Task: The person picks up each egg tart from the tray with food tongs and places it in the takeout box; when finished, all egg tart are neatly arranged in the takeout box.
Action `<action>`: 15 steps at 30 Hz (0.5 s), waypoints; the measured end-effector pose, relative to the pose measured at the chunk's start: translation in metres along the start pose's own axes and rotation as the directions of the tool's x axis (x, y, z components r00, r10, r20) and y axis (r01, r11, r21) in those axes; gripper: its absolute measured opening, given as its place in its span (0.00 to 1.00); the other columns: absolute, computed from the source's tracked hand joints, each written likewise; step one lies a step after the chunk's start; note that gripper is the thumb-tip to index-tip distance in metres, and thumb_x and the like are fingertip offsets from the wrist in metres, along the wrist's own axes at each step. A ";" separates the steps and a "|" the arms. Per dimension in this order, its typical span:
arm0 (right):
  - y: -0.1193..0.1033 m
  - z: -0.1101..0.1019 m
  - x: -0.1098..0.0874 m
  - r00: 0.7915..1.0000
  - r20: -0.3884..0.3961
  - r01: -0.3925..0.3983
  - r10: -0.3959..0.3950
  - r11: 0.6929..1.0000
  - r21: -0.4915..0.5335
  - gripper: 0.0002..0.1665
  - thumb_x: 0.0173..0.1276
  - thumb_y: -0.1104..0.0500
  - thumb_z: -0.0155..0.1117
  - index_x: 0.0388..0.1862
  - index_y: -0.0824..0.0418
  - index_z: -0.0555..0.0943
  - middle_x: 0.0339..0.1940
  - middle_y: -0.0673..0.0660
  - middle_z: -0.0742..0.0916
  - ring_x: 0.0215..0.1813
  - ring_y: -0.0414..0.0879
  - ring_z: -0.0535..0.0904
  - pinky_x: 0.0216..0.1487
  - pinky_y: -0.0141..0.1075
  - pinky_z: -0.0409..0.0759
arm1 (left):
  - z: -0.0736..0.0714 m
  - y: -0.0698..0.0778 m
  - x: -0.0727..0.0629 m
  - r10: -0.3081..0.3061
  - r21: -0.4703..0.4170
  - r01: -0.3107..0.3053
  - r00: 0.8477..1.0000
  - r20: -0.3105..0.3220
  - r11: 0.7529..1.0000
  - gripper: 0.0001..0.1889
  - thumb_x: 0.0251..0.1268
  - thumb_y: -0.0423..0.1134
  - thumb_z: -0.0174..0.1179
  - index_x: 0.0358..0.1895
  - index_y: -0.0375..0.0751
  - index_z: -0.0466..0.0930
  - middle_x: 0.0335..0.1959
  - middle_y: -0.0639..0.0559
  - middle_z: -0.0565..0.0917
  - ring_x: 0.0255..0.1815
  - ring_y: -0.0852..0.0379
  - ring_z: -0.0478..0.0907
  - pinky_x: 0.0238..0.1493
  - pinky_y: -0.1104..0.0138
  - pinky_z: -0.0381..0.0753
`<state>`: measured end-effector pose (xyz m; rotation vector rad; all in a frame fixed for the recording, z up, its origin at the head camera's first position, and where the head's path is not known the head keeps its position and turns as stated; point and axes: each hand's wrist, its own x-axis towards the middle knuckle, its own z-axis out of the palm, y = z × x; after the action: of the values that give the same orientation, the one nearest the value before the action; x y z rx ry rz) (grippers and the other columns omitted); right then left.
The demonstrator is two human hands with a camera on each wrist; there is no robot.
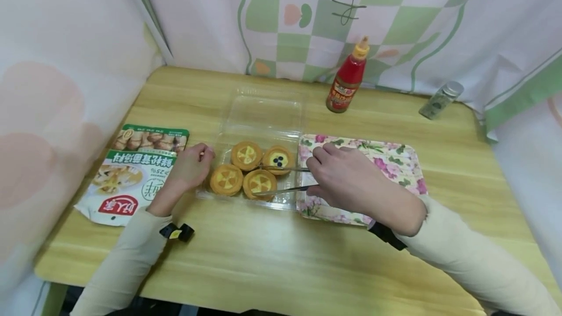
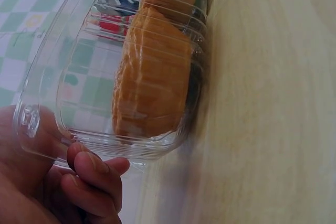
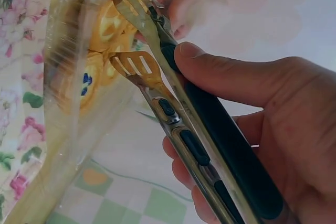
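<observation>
An open clear plastic clamshell box (image 1: 268,111) lies mid-table, lid folded back. Its base holds three tarts with yellow fruit wedges (image 1: 226,180) and one tart with dark berries (image 1: 279,159). My left hand (image 1: 189,167) is at the box's left edge; in the left wrist view its thumb and curled fingers pinch the rim. My right hand (image 1: 347,174) grips metal tongs (image 3: 220,145) with dark green handles and slotted heads. The tongs' arms are spread, reaching leftward over the tarts; whether they touch one I cannot tell. Under the right hand lies a floral tray (image 1: 397,160).
At the left lie a white food bag (image 1: 127,184) and a green-edged packet (image 1: 153,135). A red sauce bottle (image 1: 346,84) with a yellow cap stands behind the tray. A small jar (image 1: 441,100) is at the back right. Patterned curtains (image 1: 298,18) hang behind the table.
</observation>
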<state>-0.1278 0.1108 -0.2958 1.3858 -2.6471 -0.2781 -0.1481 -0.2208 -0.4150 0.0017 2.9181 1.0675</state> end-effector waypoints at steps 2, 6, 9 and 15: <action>0.000 0.002 0.000 1.000 -0.001 -0.001 0.001 1.000 -0.003 0.24 0.55 0.41 0.75 0.29 0.60 0.78 0.25 0.52 0.78 0.28 0.45 0.74 0.24 0.34 0.73 | 0.000 0.000 0.000 -0.004 0.001 0.004 1.000 0.001 1.000 0.19 0.79 0.43 0.41 0.45 0.34 0.79 0.30 0.43 0.77 0.27 0.50 0.71 0.30 0.62 0.68; 0.000 0.003 0.001 1.000 -0.012 0.001 -0.001 1.000 0.002 0.25 0.55 0.40 0.74 0.29 0.60 0.78 0.25 0.52 0.78 0.28 0.45 0.74 0.24 0.34 0.74 | -0.001 -0.001 0.000 -0.004 0.005 0.004 1.000 -0.010 1.000 0.18 0.79 0.43 0.41 0.44 0.34 0.79 0.30 0.43 0.77 0.28 0.49 0.71 0.31 0.62 0.68; 0.005 0.002 -0.002 0.999 -0.022 -0.023 0.024 0.998 0.053 0.25 0.55 0.40 0.74 0.31 0.60 0.79 0.27 0.52 0.79 0.29 0.46 0.75 0.26 0.36 0.76 | 0.000 -0.002 -0.001 0.002 0.013 -0.001 1.000 -0.022 1.000 0.19 0.79 0.43 0.41 0.44 0.34 0.79 0.31 0.42 0.78 0.29 0.49 0.72 0.32 0.61 0.69; 0.039 0.007 -0.036 0.967 -0.137 -0.179 0.213 0.958 0.225 0.25 0.54 0.44 0.76 0.41 0.61 0.83 0.36 0.56 0.85 0.34 0.50 0.80 0.27 0.42 0.78 | 0.001 -0.002 -0.001 0.000 0.008 0.000 1.000 -0.012 1.000 0.19 0.79 0.43 0.41 0.46 0.34 0.80 0.38 0.39 0.81 0.33 0.47 0.73 0.36 0.59 0.71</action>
<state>-0.1404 0.1627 -0.2948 1.1283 -2.7124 0.1355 -0.1470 -0.2214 -0.4168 -0.0048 2.9325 1.0592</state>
